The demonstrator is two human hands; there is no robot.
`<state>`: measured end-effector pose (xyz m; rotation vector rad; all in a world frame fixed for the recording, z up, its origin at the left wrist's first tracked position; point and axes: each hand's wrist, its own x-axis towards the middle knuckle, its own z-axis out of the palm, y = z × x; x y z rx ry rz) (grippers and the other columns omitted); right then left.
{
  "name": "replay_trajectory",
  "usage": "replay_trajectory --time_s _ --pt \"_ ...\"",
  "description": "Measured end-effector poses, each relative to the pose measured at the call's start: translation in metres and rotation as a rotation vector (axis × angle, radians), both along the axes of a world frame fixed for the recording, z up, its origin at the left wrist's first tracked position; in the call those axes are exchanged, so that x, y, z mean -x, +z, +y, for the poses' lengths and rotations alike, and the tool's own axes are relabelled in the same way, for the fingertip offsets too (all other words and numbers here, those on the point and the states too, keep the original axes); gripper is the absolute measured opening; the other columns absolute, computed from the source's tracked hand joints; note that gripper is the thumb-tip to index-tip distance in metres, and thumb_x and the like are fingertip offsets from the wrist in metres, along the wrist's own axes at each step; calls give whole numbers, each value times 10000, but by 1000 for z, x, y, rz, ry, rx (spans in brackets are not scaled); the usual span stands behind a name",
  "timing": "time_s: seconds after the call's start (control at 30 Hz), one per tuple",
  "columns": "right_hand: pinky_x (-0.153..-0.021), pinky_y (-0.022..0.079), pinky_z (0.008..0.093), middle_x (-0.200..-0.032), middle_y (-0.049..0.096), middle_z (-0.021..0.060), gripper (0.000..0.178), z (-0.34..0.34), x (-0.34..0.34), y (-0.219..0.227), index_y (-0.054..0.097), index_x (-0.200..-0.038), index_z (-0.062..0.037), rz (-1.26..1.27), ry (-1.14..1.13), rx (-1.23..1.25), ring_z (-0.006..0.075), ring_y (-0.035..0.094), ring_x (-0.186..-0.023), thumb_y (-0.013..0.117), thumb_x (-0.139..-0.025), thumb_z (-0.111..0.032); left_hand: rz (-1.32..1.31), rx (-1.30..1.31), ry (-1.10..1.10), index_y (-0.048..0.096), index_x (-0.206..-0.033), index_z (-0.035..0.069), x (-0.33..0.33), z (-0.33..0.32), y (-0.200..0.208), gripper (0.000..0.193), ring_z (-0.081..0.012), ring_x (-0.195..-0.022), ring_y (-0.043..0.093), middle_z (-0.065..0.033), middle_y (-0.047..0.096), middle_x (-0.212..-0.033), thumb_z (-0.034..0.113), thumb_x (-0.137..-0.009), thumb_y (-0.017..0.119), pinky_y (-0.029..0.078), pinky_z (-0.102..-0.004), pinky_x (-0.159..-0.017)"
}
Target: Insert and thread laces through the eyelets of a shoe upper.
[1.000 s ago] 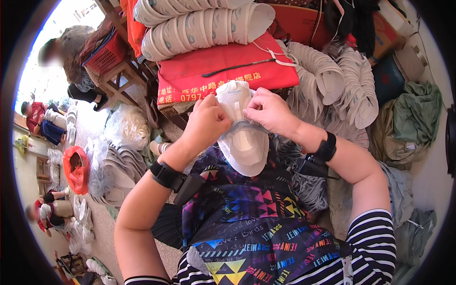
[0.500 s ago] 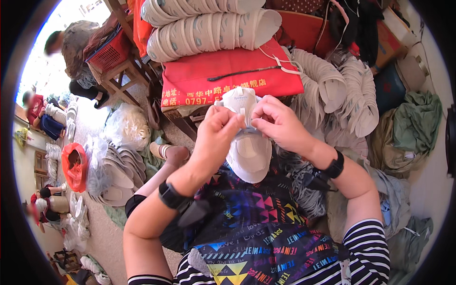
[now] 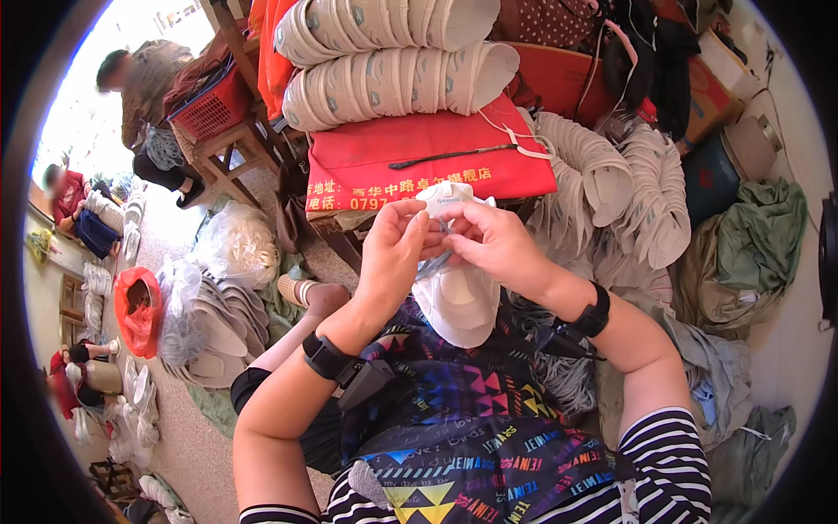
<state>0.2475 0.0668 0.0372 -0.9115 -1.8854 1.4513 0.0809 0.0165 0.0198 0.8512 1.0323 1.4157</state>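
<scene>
A white shoe upper [image 3: 458,316] lies toe toward me over my lap, its far end near the edge of the red-covered table. Above its middle, my left hand [image 3: 397,247] is closed, thumb and fingertips pinched on what looks like a thin grey lace [image 3: 446,230]. My right hand [image 3: 496,243] is closed too, pinching the same strand just to the right. The fingertips of both hands nearly meet. Part of the shoe upper is hidden behind them, and the lace's path through the upper cannot be made out.
Nested shoe uppers [image 3: 393,83] lie in rows on the red cloth [image 3: 349,162]. More stacked uppers [image 3: 602,175] stand at the right, with grey laces [image 3: 567,380] below. Soles [image 3: 227,323], a red bag [image 3: 138,306] and a basket [image 3: 209,105] are left. Other people sit farther left.
My hands have drawn together and moved slightly down over the upper. The view has shifted a little, so the table and upper appear lower.
</scene>
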Motion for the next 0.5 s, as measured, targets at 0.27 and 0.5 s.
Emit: replay_trajectory --time_s 0.27,0.5 --pt "-629 500 354 -795 637 122 67 1 10 14 591 -920 -16 -68 -76 -634 256 656 -720 612 -865 -50 -62 -71 -85 496 -1204 -2 8 -4 13 256 -180 -940 649 -105 628 -1064 179 -1026 461 539 -329 -858" --pt "-700 560 298 -824 626 70 56 0 11 168 591 -966 1 381 -97 -703 177 663 -732 547 -933 -8 58 -94 -364 451 -1338 -18 23 -2 36 474 -195 -867 676 -137 578 -1257 348 -1040 401 525 -320 -843"
